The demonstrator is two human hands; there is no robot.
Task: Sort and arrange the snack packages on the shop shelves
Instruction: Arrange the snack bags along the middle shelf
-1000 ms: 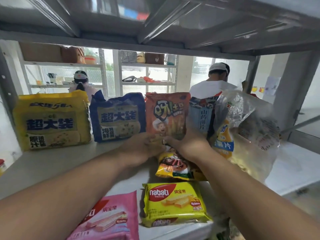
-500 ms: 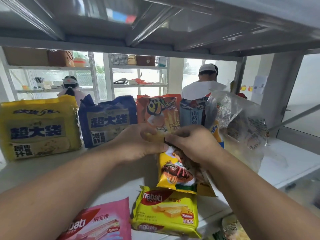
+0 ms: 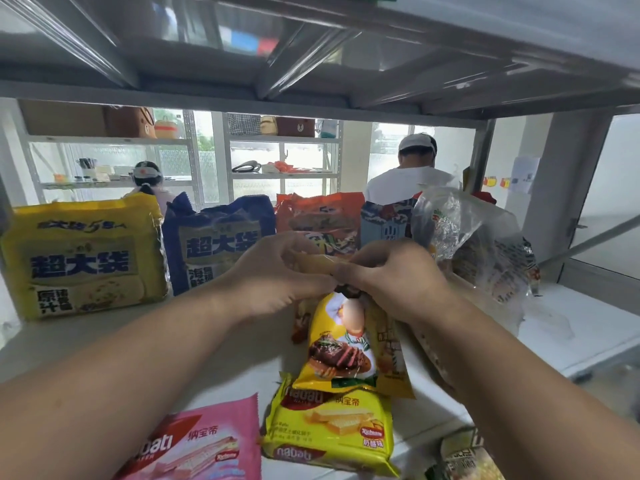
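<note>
Left hand (image 3: 277,275): we pinch the top seam of the yellow steak-print snack bag (image 3: 346,348), fingers curled round it.
Right hand (image 3: 391,275): we pinch the same seam from the other side.
Change: the bag lay low on the shelf (image 3: 588,327) a second ago; now it hangs upright (bottom edge overlapping the yellow Nabati wafer pack (image 3: 329,431)).
Meaning: we judge it ready to stand in the back row, near the orange bag (image 3: 318,216).

Two bare forearms, no sleeves, bare left hand (image 3: 277,275), bare right hand (image 3: 394,275)
</note>
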